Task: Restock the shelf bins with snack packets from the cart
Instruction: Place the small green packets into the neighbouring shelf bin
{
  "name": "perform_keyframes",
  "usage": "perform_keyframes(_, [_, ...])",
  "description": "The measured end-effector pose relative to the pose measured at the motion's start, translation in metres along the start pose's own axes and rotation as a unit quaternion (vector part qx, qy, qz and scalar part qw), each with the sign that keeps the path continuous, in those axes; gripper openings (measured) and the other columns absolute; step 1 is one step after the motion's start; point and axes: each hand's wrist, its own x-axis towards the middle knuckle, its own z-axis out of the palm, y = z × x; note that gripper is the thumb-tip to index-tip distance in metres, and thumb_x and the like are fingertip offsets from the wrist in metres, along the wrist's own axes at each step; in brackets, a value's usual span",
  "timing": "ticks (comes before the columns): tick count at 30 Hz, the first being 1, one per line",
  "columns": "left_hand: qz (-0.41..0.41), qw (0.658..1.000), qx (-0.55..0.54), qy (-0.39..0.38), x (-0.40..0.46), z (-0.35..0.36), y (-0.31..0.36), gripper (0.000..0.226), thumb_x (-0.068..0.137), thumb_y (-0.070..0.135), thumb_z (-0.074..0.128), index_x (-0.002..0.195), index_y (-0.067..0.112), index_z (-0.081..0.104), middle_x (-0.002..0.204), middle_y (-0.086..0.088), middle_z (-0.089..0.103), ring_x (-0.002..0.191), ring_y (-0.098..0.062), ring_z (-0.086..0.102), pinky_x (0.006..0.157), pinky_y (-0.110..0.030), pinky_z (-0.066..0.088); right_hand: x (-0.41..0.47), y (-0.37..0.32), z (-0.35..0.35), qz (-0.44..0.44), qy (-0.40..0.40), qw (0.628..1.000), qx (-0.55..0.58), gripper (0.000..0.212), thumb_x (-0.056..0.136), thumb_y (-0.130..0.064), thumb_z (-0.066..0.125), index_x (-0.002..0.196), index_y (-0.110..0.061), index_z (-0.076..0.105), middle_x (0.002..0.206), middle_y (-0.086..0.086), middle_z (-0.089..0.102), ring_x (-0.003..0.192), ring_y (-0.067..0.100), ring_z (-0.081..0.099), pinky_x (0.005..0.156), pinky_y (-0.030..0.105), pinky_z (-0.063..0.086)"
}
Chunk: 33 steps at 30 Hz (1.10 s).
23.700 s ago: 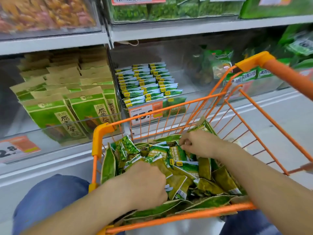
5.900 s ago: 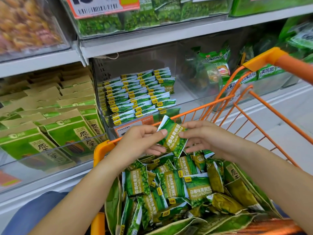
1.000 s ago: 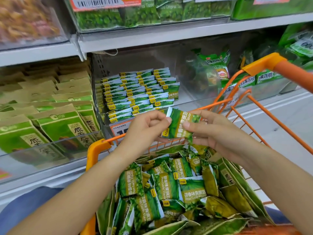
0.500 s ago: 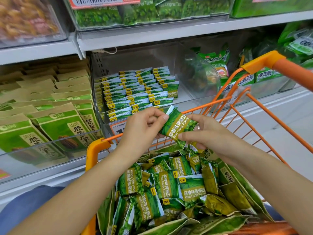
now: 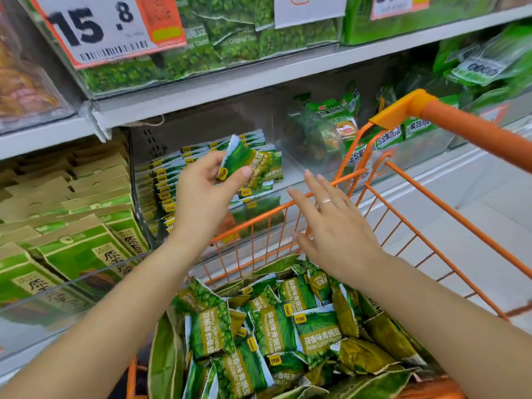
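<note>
In the head view, the left hand is raised in front of the clear shelf bin and pinches one green packet between the thumb and the fingers. The packet is held up in the air, just in front of the rows of packets that already stand in this bin. It appears tilted, its long axis going from the upper left to the lower right, and its printed face turned partly to the camera. The bin lies directly behind and a little below the packet, so the left hand is clearly the nearer one to the place of delivery. The open space in the bin seems to be at the right side of the rows.

The right hand holds nothing. Its fingers are straight and spread, and it hovers above the front rim of the orange cart, apart from the packet and from the other hand.

The packet is small and flat, green with a white edge, a yellow logo mark and the words "Peas Garlic Flavor". Many packets of the same kind lie in a loose pile in the cart, below both forearms, so a large part of the restocking is probably not yet done.
</note>
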Motion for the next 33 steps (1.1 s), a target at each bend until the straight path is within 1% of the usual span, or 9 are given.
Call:
perform_keyframes(4, [0.009,0.985,0.168,-0.041,0.069,0.033,-0.022,0.019,0.084,0.024,0.070,0.102,0.019,0.069,0.100,-0.002,0.072,0.098,-0.018,0.067,0.088,-0.039,0.052,0.004,0.002,0.008,0.006,-0.068,0.997,-0.044,0.076,0.101,-0.033,0.039,0.151,-0.019,-0.017,0.158,0.014,-0.019,0.147,0.031,-0.012,0.119,0.045,0.003])
perform_keyframes(11, [-0.070,0.919,0.362,-0.143,0.126,0.082,-0.058,0.043,0.083,0.029,0.075,0.119,0.009,0.067,0.127,-0.010,0.063,0.117,-0.025,0.058,0.096,-0.033,0.046,0.006,-0.002,0.011,0.003,-0.064,0.997,-0.036,0.080,0.099,-0.027,0.041,0.149,-0.012,-0.020,0.156,0.020,-0.022,0.146,0.036,-0.015,0.118,0.047,0.012])
perform_keyframes(15, [-0.111,0.869,0.446,-0.184,0.133,0.085,-0.069,0.015,0.079,0.020,0.075,0.084,0.021,0.061,0.090,-0.005,0.057,0.084,-0.020,0.055,0.080,-0.031,0.046,0.007,-0.004,0.013,0.000,-0.051,0.998,-0.041,0.079,0.098,-0.024,0.040,0.150,-0.009,-0.018,0.156,0.023,-0.019,0.145,0.038,-0.013,0.116,0.048,0.018])
perform_keyframes(20, [-0.065,0.853,0.501,-0.130,0.123,0.090,-0.068,0.007,0.079,0.016,0.067,0.082,0.020,0.062,0.092,-0.005,0.065,0.087,-0.026,0.062,0.075,-0.034,0.053,0.005,-0.002,0.010,0.003,-0.047,0.998,-0.039,0.077,0.099,-0.026,0.040,0.151,-0.012,-0.015,0.158,0.020,-0.016,0.146,0.035,-0.012,0.116,0.047,0.017])
perform_keyframes(24, [-0.051,0.923,0.370,-0.090,0.109,0.073,-0.046,0.026,0.084,0.028,0.062,0.109,0.020,0.067,0.111,-0.002,0.065,0.105,-0.023,0.058,0.084,-0.031,0.047,0.000,-0.010,0.004,-0.001,-0.015,1.000,0.001,0.068,0.092,-0.022,0.053,0.150,-0.010,0.018,0.159,0.019,0.006,0.147,0.032,0.009,0.112,0.044,0.028])
perform_keyframes(26, [0.016,0.954,0.289,-0.075,0.081,0.055,-0.023,0.017,0.087,0.026,0.060,0.102,0.026,0.067,0.102,0.006,0.065,0.087,-0.009,0.057,0.073,-0.024,0.042,0.000,-0.015,0.008,-0.048,0.078,0.996,-0.017,0.049,0.075,-0.018,0.072,0.121,-0.010,0.057,0.133,0.018,0.053,0.123,0.030,0.051,0.084,0.037,0.050])
perform_keyframes(27, [0.049,0.962,0.254,-0.086,0.060,0.045,-0.011,0.011,0.088,0.024,0.060,0.094,0.028,0.067,0.092,0.010,0.064,0.075,-0.004,0.053,0.067,-0.021,0.040,-0.001,-0.019,0.008,-0.066,0.093,0.993,-0.037,0.039,0.069,-0.018,0.076,0.106,-0.014,0.064,0.110,0.010,0.065,0.100,0.025,0.063,0.066,0.030,0.048])
perform_keyframes(29, [0.079,0.966,0.199,-0.147,0.013,0.026,0.002,0.011,0.089,0.020,0.062,0.085,0.029,0.068,0.077,0.013,0.063,0.065,-0.004,0.051,0.062,-0.018,0.039,-0.006,-0.024,0.008,-0.104,-0.008,0.994,-0.043,0.025,0.083,-0.017,0.066,0.107,-0.018,0.061,0.095,0.002,0.065,0.083,0.023,0.063,0.058,0.028,0.039])
perform_keyframes(33, [-0.009,0.911,0.252,-0.326,-0.052,0.010,-0.029,0.010,0.091,0.028,0.063,0.087,0.025,0.071,0.071,0.012,0.065,0.063,0.001,0.056,0.059,-0.018,0.038,-0.014,-0.019,0.027,-0.119,-0.318,0.938,-0.063,0.018,0.094,-0.010,0.049,0.108,-0.010,0.059,0.101,0.008,0.061,0.094,0.028,0.058,0.067,0.032,0.042])
